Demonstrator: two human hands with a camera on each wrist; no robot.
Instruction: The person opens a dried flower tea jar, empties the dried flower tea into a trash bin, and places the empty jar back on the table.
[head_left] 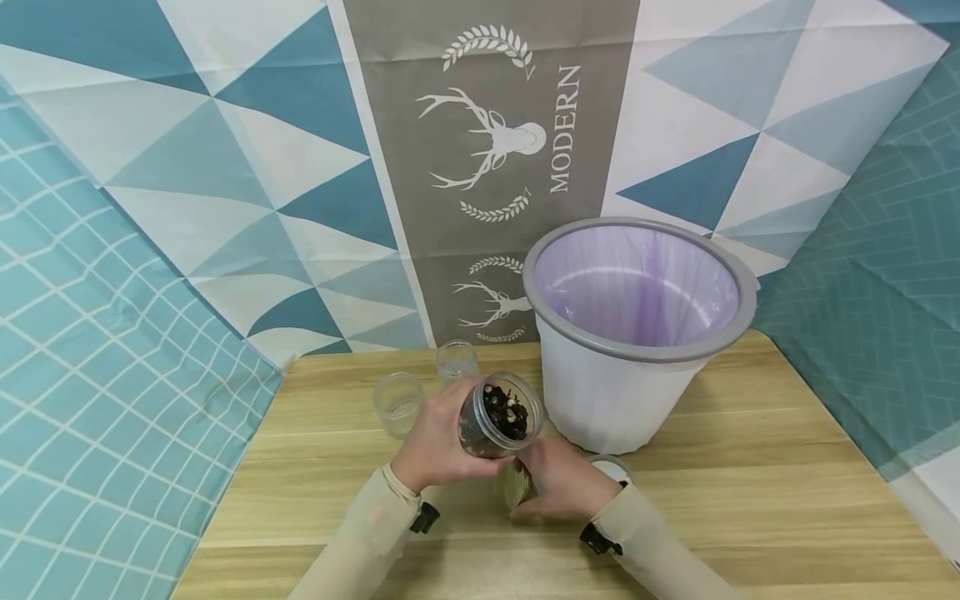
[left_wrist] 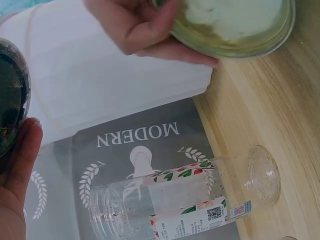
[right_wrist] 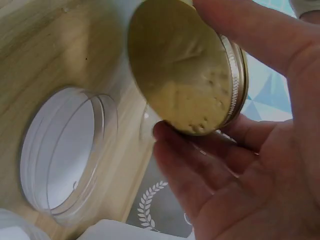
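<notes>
My left hand (head_left: 435, 446) grips a clear jar (head_left: 476, 433) tilted toward me, its open mouth showing dark dried bits with paler pieces among them. Close beside it, my right hand (head_left: 564, 479) pinches a round gold lid (right_wrist: 175, 65) by the edge, thumb on one side and fingers on the other. The lid stands on edge, dented on its gold face; a pale face of it (left_wrist: 235, 20) shows in the left wrist view. Ridges along its rim suggest layers, but whether several lids are stacked I cannot tell.
Two clear jars (head_left: 399, 400) stand behind my left hand; one carries a floral label (left_wrist: 185, 220). A white bucket (head_left: 600, 392) with a grey rim and purple liner stands back right. By its base lies a shallow clear round container (right_wrist: 37, 150) with a white inside.
</notes>
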